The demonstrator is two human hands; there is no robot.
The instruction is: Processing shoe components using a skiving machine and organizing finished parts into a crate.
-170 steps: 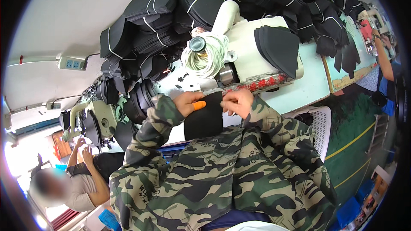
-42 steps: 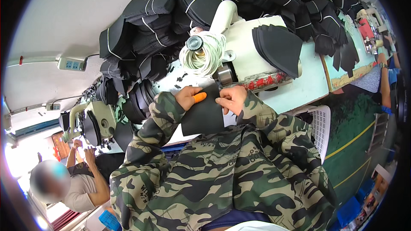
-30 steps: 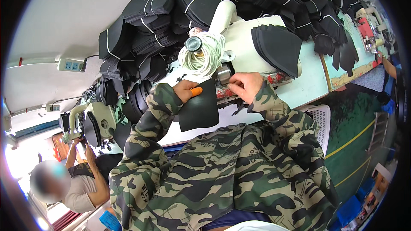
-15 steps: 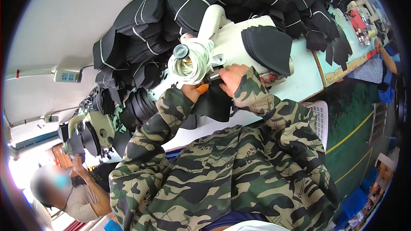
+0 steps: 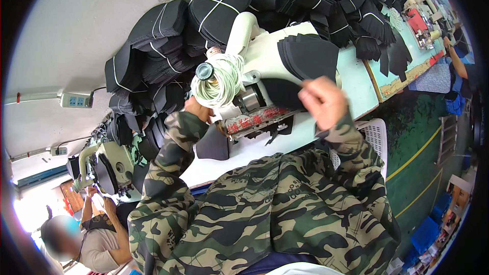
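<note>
My right hand (image 5: pixel 325 103) is smeared by motion, its curled fingertips at the right edge of a curved black sheet piece (image 5: pixel 279 93). Whether it grips that piece is unclear. The piece lies across the cream machine (image 5: pixel 267 57), just right of its metal roller (image 5: pixel 249 100). My left hand (image 5: pixel 198 109) is at the machine's left side, beside a coil of pale cord (image 5: pixel 220 82). Its fingers are mostly hidden behind the coil and sleeve. Below it, another black piece (image 5: pixel 213 145) rests on the white table (image 5: pixel 196 173).
A fanned stack of black pieces (image 5: pixel 309 57) lies on top of the machine. Tied black bundles (image 5: pixel 216 2) are heaped behind. A white perforated basket (image 5: pixel 374 140) stands right of the table. At lower left a co-worker (image 5: pixel 99 239) sits by another machine (image 5: pixel 116 160).
My right hand has moved right, away from the roller, and my left hand has shifted left. The black piece in front of the machine is gone from there, uncovering the roller and the red-marked front plate.
</note>
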